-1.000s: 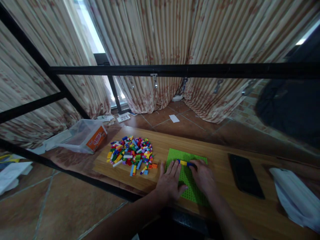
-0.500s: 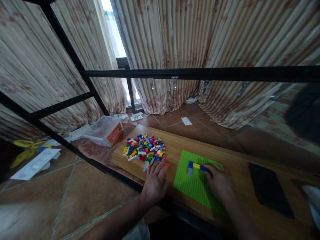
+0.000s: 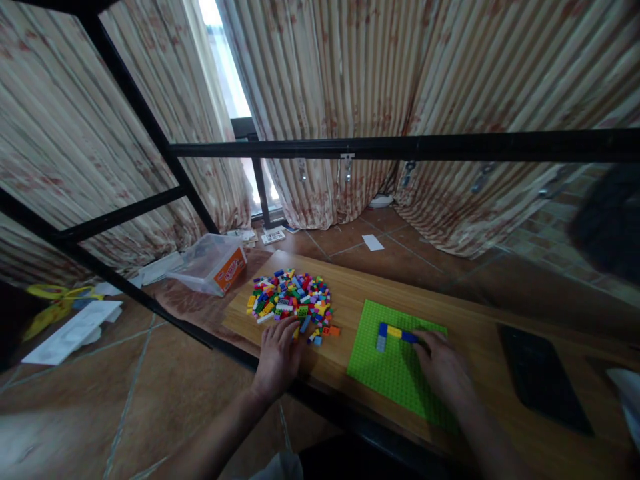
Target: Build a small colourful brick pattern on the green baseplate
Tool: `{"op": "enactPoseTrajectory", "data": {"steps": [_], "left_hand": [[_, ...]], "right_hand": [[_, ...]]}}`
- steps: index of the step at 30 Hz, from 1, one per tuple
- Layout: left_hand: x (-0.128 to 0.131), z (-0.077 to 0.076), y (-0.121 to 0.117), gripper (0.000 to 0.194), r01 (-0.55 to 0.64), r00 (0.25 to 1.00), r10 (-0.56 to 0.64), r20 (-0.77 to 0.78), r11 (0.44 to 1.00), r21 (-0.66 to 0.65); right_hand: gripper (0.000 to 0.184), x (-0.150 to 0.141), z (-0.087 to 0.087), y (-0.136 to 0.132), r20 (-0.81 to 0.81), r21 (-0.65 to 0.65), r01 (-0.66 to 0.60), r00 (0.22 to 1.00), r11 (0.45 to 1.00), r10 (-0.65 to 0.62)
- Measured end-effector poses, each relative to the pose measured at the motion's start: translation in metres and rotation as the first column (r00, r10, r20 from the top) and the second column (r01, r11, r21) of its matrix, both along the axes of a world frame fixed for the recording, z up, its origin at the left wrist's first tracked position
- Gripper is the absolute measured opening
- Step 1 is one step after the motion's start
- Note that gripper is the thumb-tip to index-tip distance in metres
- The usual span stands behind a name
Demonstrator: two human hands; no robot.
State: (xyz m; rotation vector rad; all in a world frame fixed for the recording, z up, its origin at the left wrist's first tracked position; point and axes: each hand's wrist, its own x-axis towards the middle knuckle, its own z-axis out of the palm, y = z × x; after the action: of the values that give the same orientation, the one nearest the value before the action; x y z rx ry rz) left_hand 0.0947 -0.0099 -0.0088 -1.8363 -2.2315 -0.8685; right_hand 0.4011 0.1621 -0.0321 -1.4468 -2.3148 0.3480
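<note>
On the wooden board, a heap of colourful toy bricks [image 3: 287, 297] spreads out at the left. My left hand [image 3: 277, 357] is at the heap's front edge, fingers bent down and closed among a few bricks; what they hold is hidden. To the right lies a green studded baseplate [image 3: 385, 380]. A short angled row on it has a grey-blue brick [image 3: 381, 343], a blue brick [image 3: 383, 329] and a yellow brick [image 3: 395, 332]. At the row's right end is a dark blue brick [image 3: 409, 337], pinched by the fingertips of my right hand [image 3: 440, 363].
A black phone-like slab [image 3: 543, 380] lies on the board [image 3: 345, 283] at the right. Beyond the left end stands a clear plastic box [image 3: 203, 260] with an orange label. Loose orange bricks [image 3: 331, 331] lie between heap and baseplate. A black metal rail [image 3: 300, 148] crosses behind.
My left hand has moved left along the heap's front edge, uncovering the orange bricks and a light blue one. My right hand stays at the dark blue brick.
</note>
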Motion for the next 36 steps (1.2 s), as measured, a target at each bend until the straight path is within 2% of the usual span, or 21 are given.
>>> {"op": "enactPoseTrajectory", "data": {"steps": [5, 9, 13, 21, 29, 36], "left_hand": [[-0.037, -0.003, -0.012, 0.040, -0.200, 0.974, 0.196, 0.109, 0.979, 0.027], [-0.064, -0.002, -0.020, 0.039, -0.409, 0.893, 0.408, 0.187, 0.912, -0.036], [-0.082, -0.002, -0.019, 0.038, -0.505, 0.834, 0.511, 0.206, 0.859, -0.088], [-0.091, 0.002, 0.003, 0.033, -0.471, 0.866, 0.483, 0.131, 0.875, -0.113], [-0.093, 0.007, 0.019, 0.040, -0.453, 0.888, 0.456, -0.049, 0.855, -0.251], [-0.096, 0.009, 0.025, 0.037, -0.423, 0.902, 0.429, -0.042, 0.864, -0.274]], "right_hand": [[0.033, 0.003, -0.008, 0.004, 0.014, 0.015, -0.008, 1.000, 1.000, 0.007], [0.034, 0.005, -0.010, 0.006, 0.007, 0.028, -0.023, 1.000, 0.999, 0.023], [0.033, 0.007, -0.012, 0.006, 0.002, 0.018, -0.013, 1.000, 1.000, 0.013], [0.033, 0.007, -0.014, 0.009, 0.013, 0.016, -0.006, 1.000, 1.000, 0.006], [0.034, 0.006, -0.010, 0.006, 0.016, 0.042, -0.035, 0.999, 0.998, 0.035], [0.032, 0.006, -0.011, 0.006, 0.025, 0.028, -0.037, 0.999, 0.999, 0.036]]}}
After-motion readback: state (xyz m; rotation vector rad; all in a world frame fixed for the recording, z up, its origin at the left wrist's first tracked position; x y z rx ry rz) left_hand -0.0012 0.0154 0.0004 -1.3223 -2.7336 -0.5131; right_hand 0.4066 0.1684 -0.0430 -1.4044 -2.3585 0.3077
